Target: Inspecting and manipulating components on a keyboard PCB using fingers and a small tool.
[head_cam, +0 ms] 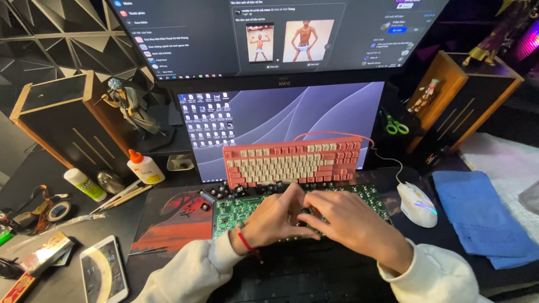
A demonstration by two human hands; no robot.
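A green keyboard circuit board point(236, 209) lies on a dark desk mat, with small black switches along its far edge. Both hands rest on its middle. My left hand point(275, 216), with a red cord at the wrist, pinches something small against the board; what it pinches is hidden by the fingers. My right hand point(348, 219) meets it from the right, fingertips pressed on the same spot. Behind the board a pink and cream keyboard point(292, 161) leans against the lower monitor point(314, 109).
A white mouse point(417, 203) and a folded blue cloth point(483, 216) lie on the right. At the left are a glue bottle point(144, 166), brushes point(120, 196), a tape roll point(58, 211) and a phone point(103, 269). Figurines and wooden speakers flank the monitors.
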